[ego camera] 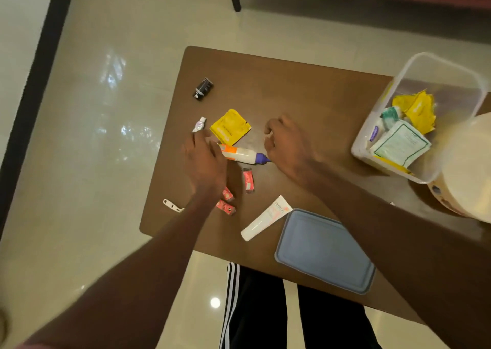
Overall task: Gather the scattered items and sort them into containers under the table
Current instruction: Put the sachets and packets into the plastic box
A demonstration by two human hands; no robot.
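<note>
Head view: a white glue bottle [243, 154] lies mid-surface [292, 88] between both hands, the left hand [206, 162] open-fingered over its orange end, the right hand [288, 146] loosely curled, empty, beside its purple cap.

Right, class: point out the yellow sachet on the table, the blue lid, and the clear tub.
yellow sachet [230, 127], head view, centre of its face.
blue lid [324, 250], head view, middle of its flat top.
clear tub [435, 64], head view, far wall near rim.
</note>
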